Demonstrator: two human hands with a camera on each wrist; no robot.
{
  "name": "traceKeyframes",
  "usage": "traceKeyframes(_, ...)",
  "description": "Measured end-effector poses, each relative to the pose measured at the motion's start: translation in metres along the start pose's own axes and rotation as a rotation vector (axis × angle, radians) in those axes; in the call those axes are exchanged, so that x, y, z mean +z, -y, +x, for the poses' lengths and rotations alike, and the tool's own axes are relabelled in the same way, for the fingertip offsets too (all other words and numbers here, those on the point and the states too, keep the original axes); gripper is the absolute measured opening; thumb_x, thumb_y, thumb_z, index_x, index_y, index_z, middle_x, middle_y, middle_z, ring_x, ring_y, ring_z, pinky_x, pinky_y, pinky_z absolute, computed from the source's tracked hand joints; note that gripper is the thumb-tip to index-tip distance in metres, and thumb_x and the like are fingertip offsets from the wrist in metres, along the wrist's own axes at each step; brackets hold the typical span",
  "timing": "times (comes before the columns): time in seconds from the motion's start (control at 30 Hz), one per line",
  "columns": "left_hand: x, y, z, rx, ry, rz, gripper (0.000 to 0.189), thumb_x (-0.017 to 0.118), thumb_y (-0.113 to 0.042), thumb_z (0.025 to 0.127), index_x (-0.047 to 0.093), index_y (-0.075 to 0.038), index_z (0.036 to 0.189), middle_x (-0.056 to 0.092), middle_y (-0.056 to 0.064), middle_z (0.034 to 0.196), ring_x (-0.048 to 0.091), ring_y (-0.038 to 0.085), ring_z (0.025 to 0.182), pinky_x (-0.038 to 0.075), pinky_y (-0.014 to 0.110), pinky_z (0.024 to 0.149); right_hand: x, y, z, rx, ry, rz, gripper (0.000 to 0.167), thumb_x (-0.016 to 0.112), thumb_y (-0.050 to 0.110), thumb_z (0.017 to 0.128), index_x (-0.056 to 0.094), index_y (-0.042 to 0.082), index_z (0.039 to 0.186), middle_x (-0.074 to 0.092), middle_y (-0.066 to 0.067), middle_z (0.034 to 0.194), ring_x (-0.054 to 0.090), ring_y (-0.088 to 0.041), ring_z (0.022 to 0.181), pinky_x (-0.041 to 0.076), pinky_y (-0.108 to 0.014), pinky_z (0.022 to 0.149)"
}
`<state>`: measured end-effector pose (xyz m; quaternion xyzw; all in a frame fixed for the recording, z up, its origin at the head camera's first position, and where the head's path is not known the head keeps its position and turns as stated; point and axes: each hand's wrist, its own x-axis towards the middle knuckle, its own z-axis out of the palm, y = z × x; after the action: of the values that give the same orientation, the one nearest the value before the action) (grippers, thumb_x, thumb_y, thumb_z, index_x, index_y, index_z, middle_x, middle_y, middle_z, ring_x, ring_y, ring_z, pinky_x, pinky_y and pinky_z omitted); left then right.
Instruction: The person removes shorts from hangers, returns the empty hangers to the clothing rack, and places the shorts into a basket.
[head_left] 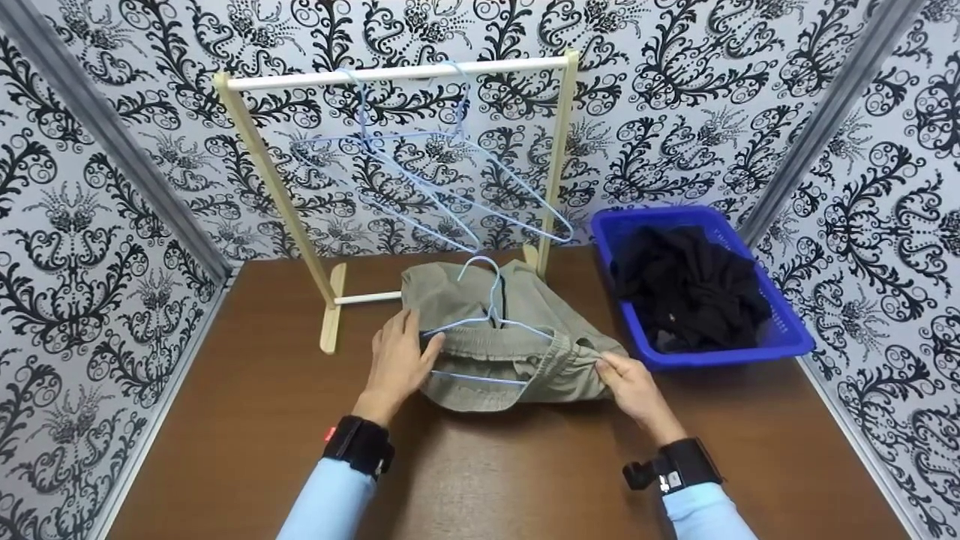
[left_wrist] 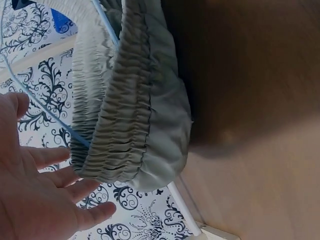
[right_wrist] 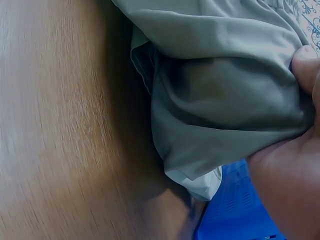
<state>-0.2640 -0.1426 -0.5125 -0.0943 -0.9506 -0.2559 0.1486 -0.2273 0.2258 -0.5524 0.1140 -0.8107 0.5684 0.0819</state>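
Observation:
Olive-grey pants [head_left: 487, 345] with a gathered elastic waistband lie bunched on the table. A light-blue wire hanger [head_left: 525, 325] sits inside the waistband opening, its hook standing up above the cloth. My left hand [head_left: 397, 360] is at the left end of the waistband. In the left wrist view its fingers [left_wrist: 82, 190] are spread, with fingertips right at the gathered edge and the hanger's corner. On the other side, my right hand [head_left: 634, 386] pinches the cloth near the waistband and pulls it out sideways. Folds of the pants [right_wrist: 225, 95] hang from its thumb in the right wrist view.
Behind the pants stands a wooden rack [head_left: 262, 157] with a white top bar [head_left: 405, 73]. Two empty blue wire hangers [head_left: 517, 180] hang from it. A blue plastic basket [head_left: 784, 322] holding dark clothing [head_left: 690, 292] stands at the right. Patterned walls enclose the brown table [head_left: 480, 480].

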Motion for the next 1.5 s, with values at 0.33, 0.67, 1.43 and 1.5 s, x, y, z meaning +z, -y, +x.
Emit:
traceKeyframes(0.33,0.001,0.004,-0.002,-0.074,0.071,-0.005,0.066,0.059,-0.042,0.103,0.049,0.003,0.149,0.050,0.030,0.148,0.044,0.047,0.140,0.029,0.067,0.115,-0.003,-0.004,0.002,-0.248,0.002,-0.063,0.034,0.058,-0.004,0.099,0.047,0.008,0.069,0.040,0.010,0.066,0.042,-0.002,0.064,0.031,-0.024,0.056)
traceKeyframes(0.67,-0.001,0.006,-0.004,-0.069,-0.018,-0.016,0.052,0.062,-0.036,0.103,0.062,0.009,0.128,0.062,0.031,0.130,0.058,0.047,0.125,0.038,0.063,0.110,0.003,-0.001,0.000,-0.182,-0.080,-0.076,0.036,0.059,-0.012,0.094,0.047,0.005,0.065,0.040,0.002,0.062,0.040,-0.004,0.061,0.030,-0.022,0.055)
traceKeyframes(1.43,-0.013,-0.021,-0.006,0.131,-0.376,0.038,0.040,0.079,-0.033,0.089,0.064,0.003,0.096,0.060,0.019,0.091,0.058,0.042,0.089,0.046,0.057,0.088,0.006,0.000,0.002,-0.111,-0.130,-0.337,0.008,0.066,0.001,0.097,0.068,0.007,0.091,0.065,-0.004,0.089,0.057,-0.017,0.083,0.048,-0.035,0.075)
traceKeyframes(1.5,-0.014,-0.023,-0.006,0.138,-0.393,0.032,0.040,0.079,-0.034,0.089,0.063,0.002,0.095,0.060,0.018,0.092,0.058,0.041,0.089,0.045,0.055,0.087,0.008,-0.002,0.001,-0.097,-0.131,-0.334,0.009,0.065,0.003,0.097,0.067,0.008,0.090,0.064,-0.002,0.086,0.056,-0.016,0.081,0.047,-0.035,0.074)
